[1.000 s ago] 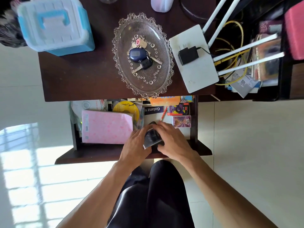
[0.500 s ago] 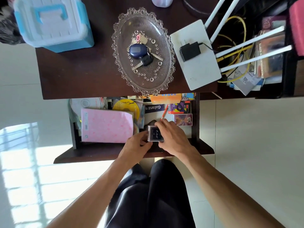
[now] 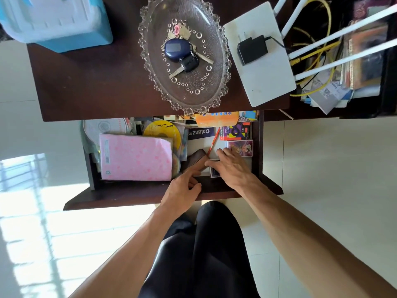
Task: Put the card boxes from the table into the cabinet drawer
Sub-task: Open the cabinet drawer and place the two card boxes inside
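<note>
The cabinet drawer (image 3: 133, 195) is pulled out below the dark table (image 3: 92, 82). My right hand (image 3: 233, 167) lies over a dark blue card box (image 3: 214, 174) that rests at the drawer's front right, thumb along its left edge; most of the box is hidden under the hand. Just behind my fingertips lies a purple card box (image 3: 242, 148), and a colourful box (image 3: 236, 132) sits farther back. My left hand (image 3: 182, 189) hovers at the drawer's front edge holding nothing, its index finger reaching toward a brown case (image 3: 194, 158).
The drawer also holds a pink folder (image 3: 135, 158), discs (image 3: 161, 130), a red pencil (image 3: 213, 140) and papers. On the table stand a glass tray (image 3: 214, 87) with keys, a white router (image 3: 264, 74) with a black plug, and a blue-white plastic box (image 3: 53, 18). Cables and books lie at right.
The card box, held up by both hands before, has gone down into the drawer's front right under my right hand. My left hand has let go and drawn back to the drawer's front.
</note>
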Motion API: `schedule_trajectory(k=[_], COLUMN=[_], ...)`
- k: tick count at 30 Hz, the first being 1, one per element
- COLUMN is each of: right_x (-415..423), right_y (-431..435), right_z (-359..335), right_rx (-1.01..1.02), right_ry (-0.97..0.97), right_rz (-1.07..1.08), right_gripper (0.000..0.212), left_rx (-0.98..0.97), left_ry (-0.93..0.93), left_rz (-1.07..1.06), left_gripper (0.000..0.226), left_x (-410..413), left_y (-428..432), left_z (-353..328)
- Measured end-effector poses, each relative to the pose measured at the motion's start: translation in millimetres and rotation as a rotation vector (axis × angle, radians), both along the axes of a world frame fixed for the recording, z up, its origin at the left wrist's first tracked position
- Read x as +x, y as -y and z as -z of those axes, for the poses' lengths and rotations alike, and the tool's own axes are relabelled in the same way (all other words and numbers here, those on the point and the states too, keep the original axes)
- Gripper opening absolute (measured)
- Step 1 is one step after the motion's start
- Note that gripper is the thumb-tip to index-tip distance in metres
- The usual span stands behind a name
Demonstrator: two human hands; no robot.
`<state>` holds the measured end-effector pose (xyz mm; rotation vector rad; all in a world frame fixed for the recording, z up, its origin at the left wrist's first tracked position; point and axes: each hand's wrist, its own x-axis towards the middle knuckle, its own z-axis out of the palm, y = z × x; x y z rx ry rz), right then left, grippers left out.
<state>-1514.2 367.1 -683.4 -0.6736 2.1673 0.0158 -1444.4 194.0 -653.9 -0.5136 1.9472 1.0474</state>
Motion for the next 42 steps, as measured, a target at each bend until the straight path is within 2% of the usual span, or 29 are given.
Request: schedule_trajectory(k=[3,10,20,30,32,35,37,42], right_x=[-0.5,4.7,5.0,3.7,5.8,8.6,12.4,24.7], right_y=[6.6,6.2,0.0,-7.2,-8.1,-10.9,-15.4,-27.7], right_z=[-2.3,-3.6,-8.0,-12.7,-9.8,-6.9,-3.6,2.2], right_rx=[0.018,0.081,0.134,0.198,0.176,0.184,0.208,0.251], right_ry=[0.069,0.106,0.049,0.038,-0.024,-0.045,0.000,0.076], right_rz=[0.054,0.013,-0.096,0.042,0.153,0.414,0.483,0.468], right_gripper=[0.050,0.040,0.029,0.021,0.028,0.065,0.083,0.086], left_rx=[-0.007,-0.036,-0.040,-0.059,-0.064,-0.065,-0.065,-0.069], left_ry=[0.015,0.065,0.076,0.081,0.083,0.087,0.095,0.097], left_rz=[-0.008,0.008,0.023,0.047,0.044,0.038,0.042,0.061], left_gripper=[0.040,0.034,0.032,0.030,0.028,0.028,0.027,0.026], left_x=[-2.1,-7.0,-11.8,-12.5,-12.0,-12.0,-13.3,-16.9], left_y=[2.1,10.2,19.3,19.7,19.1,18.2,17.7,17.4], left_z=[2.2,1.5,-6.8,-6.7,-6.3,-6.7,-7.4,-6.6])
